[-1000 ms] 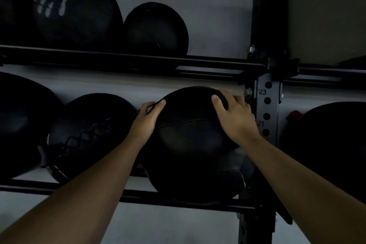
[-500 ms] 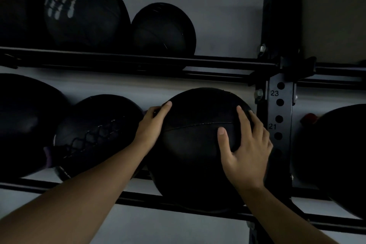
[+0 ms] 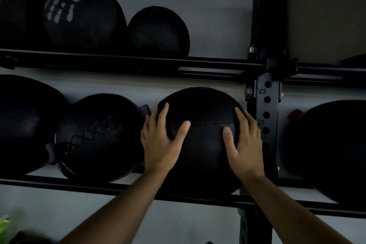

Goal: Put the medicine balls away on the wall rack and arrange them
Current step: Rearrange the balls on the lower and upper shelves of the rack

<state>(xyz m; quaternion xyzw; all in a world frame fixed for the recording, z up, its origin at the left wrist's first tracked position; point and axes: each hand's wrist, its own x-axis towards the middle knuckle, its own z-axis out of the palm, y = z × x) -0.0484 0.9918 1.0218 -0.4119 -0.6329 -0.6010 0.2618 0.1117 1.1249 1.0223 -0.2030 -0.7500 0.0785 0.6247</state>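
A black medicine ball [image 3: 204, 144] rests on the lower rails of the wall rack [image 3: 99, 185], just left of the upright post. My left hand [image 3: 160, 144] lies flat on its left front with fingers spread. My right hand [image 3: 244, 144] presses its right front the same way. Both palms hold the ball between them. To its left sits a black ball with lacing [image 3: 97, 136], touching or nearly touching it.
The black upright post [image 3: 267, 125] with numbered holes stands right beside the ball. Another large ball [image 3: 328, 148] sits right of the post. The upper rail [image 3: 128, 62] carries more balls, one with a white handprint [image 3: 83, 14]. A further ball [image 3: 23, 125] fills the lower left.
Both hands have slid from the top of the ball down onto its front. The right hand moved first, then the left.
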